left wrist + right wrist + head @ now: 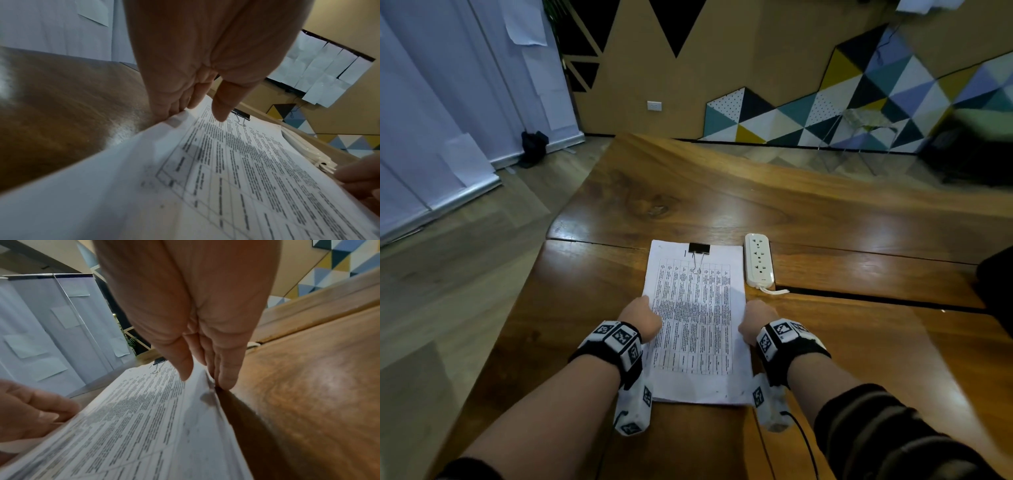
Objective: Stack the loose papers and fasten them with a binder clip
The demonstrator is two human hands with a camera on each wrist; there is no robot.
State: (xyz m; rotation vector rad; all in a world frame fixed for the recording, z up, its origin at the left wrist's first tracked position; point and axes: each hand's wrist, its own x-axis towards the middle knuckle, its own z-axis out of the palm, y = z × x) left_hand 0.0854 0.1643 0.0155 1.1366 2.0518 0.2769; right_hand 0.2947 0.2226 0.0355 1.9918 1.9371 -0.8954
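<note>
Papers (697,322), white printed sheets stacked and fastened at the far edge by a black metal binder clip (699,248), lay on the brown wooden table (825,219); left hand (642,318) and right hand (756,320) set straight fingers (164,107) against the side edges, thumbs above.

The room is dim, with cool, flat light off the pale panels (431,120) at the left. The varnished table (722,192) throws back soft patches of glare, and the same sheen shows in both wrist views. The papers (697,308) are the brightest thing, with a grey shadow across their middle, and their print is too soft to read. The head view bows straight edges, and its upper right corner is smeared. In the wrist views the left hand (205,56) and right hand (195,305) loom shaded and soft, the nearest paper blurs, and a dark shadow lies under the stack's right edge.
</note>
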